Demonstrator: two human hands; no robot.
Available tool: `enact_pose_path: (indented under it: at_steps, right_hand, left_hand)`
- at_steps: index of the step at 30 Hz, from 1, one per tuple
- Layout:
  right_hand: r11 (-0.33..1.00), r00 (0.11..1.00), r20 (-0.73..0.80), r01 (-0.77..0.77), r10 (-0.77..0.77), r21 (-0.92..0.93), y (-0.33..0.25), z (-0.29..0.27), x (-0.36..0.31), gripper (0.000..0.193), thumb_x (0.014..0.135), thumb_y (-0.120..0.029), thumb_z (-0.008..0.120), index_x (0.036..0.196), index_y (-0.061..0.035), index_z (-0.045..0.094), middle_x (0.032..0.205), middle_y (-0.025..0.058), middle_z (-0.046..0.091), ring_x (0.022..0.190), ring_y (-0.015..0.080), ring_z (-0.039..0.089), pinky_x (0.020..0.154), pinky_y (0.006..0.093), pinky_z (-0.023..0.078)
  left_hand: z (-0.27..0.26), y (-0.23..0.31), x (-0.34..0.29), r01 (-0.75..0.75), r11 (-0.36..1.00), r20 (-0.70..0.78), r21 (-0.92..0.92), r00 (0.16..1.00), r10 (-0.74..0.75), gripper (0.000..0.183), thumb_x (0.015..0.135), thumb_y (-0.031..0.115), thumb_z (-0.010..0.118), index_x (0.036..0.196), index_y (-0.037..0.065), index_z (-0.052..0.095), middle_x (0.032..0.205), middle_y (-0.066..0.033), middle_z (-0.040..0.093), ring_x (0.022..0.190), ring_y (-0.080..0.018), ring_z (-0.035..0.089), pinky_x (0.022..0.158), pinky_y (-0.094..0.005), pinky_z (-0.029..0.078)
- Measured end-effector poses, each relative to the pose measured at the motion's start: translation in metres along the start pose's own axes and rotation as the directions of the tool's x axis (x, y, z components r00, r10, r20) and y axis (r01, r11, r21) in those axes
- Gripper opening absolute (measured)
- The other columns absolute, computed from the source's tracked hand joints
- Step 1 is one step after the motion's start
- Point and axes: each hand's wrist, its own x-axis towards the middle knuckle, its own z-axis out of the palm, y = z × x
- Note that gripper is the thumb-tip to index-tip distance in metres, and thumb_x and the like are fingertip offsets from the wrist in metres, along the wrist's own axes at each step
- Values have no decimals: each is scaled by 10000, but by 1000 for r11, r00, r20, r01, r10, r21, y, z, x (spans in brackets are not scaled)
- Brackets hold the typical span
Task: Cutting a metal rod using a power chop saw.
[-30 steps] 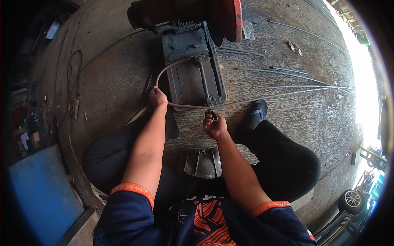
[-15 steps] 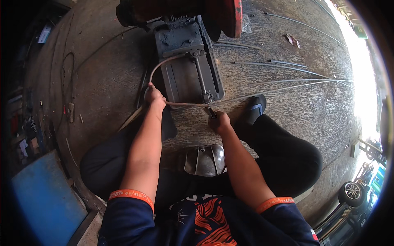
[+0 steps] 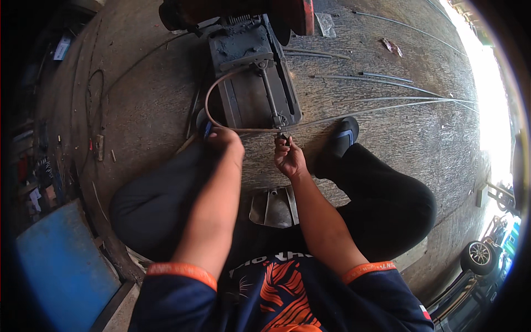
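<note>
Both hands grip a thin metal rod: left hand [image 3: 224, 138] closed on its looped end [image 3: 213, 91], right hand [image 3: 289, 160] pinching it near the cut-off saw's base [image 3: 254, 88]; the rod [image 3: 387, 105] runs rightward across the floor.

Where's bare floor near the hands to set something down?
Bare concrete lies left of the left hand, between the cut-off machine base and the loose cable. Crowded: ahead of the right hand, where long rods cross the floor beside the sandalled foot.
</note>
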Motion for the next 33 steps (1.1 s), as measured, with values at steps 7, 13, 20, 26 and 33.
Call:
enact_pose_path:
  at_steps: [7,13,20,26,33]
  right_hand:
    - [841,951,-290,-71,-105,-537,-13,2,-5,397,899,-430,498,987,-46,550,849,83,602,749,207,574,671,313,474]
    - [783,800,-388,157,-458,-602,11,-8,21,254,911,-341,506,884,-99,579,704,35,595,616,181,568,575,321,478]
    - [805,833,-324,221,-450,-551,-32,-38,46,228,913,-319,503,874,-105,573,714,34,596,623,181,571,580,320,481]
    - [811,849,-254,292,-464,-507,-40,-72,42,207,915,-299,500,865,-110,569,724,32,596,629,182,573,584,320,483]
    - [740,692,-385,324,-611,-590,-8,-44,44,268,949,-309,437,906,-60,524,747,56,568,611,202,569,584,312,502]
  left_hand:
    - [-41,-55,-153,-836,539,423,107,529,736,398,721,338,710,891,8,565,875,-174,583,890,-342,556,796,-444,435]
    - [-27,-25,-133,-675,633,650,379,681,337,542,660,509,709,818,1,607,806,-199,630,790,-376,609,704,-452,475]
    - [-17,-23,-132,-835,446,727,323,521,447,388,785,387,606,778,0,602,724,-222,626,713,-403,616,668,-473,490]
    - [-6,-36,-116,-867,473,709,157,433,557,347,822,337,568,765,-5,592,704,-212,622,665,-398,610,629,-475,479]
    - [-8,-58,-90,-739,670,688,-71,451,569,310,838,327,562,824,21,611,670,-178,611,666,-373,605,590,-447,468]
